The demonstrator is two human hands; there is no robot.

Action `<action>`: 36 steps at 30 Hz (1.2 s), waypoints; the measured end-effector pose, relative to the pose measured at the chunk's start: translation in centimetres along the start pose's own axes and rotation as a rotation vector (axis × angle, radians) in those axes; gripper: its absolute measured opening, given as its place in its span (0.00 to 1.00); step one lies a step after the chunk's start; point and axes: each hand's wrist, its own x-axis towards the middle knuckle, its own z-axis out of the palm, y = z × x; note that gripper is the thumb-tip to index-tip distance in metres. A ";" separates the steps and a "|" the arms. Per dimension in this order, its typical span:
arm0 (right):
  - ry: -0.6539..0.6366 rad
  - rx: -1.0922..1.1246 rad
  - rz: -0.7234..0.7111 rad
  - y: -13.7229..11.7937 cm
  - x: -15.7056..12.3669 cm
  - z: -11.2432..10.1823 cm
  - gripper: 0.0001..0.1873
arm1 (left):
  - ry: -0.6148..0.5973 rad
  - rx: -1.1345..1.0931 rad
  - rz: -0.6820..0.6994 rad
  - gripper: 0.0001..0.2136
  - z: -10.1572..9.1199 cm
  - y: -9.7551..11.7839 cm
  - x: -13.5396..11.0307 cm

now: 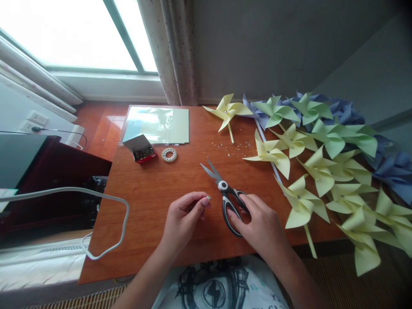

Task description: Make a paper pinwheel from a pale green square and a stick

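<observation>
My right hand rests on the black-and-white handles of a pair of scissors lying on the wooden table, fingers curled over the handle loops. The blades point away to the upper left and are slightly apart. My left hand hovers just left of the scissors with thumb and fingertips pinched together on something too small to make out.
Many yellow, green and blue paper pinwheels cover the table's right side. A stack of pale paper sheets, a small red box of pins and a tape roll sit at the back left. Tiny scraps lie mid-table. A white cable loops at left.
</observation>
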 end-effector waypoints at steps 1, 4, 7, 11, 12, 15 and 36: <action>0.008 -0.014 -0.009 0.0 0.0 0.1 0.15 | 0.009 0.002 0.004 0.11 0.0 -0.1 0.0; 0.039 -0.030 -0.030 0.1 0.0 0.4 0.16 | 0.032 0.001 0.014 0.11 -0.1 -0.6 -0.2; 0.080 -0.027 -0.047 0.3 -0.1 0.8 0.16 | 0.038 0.003 0.046 0.11 0.0 -0.9 -0.4; 0.103 -0.018 -0.069 0.6 -0.2 0.9 0.17 | 0.040 -0.028 0.075 0.09 0.2 -1.0 -0.6; 0.107 -0.019 -0.075 0.6 -0.2 0.9 0.17 | 0.041 -0.038 0.078 0.09 0.2 -1.0 -0.6; 0.120 -0.019 -0.088 0.7 -0.2 0.8 0.15 | 0.034 -0.057 0.089 0.08 0.4 -0.9 -0.7; 0.144 -0.060 -0.137 0.8 0.6 0.9 0.18 | 0.040 -0.066 0.337 0.02 0.7 -0.6 -0.6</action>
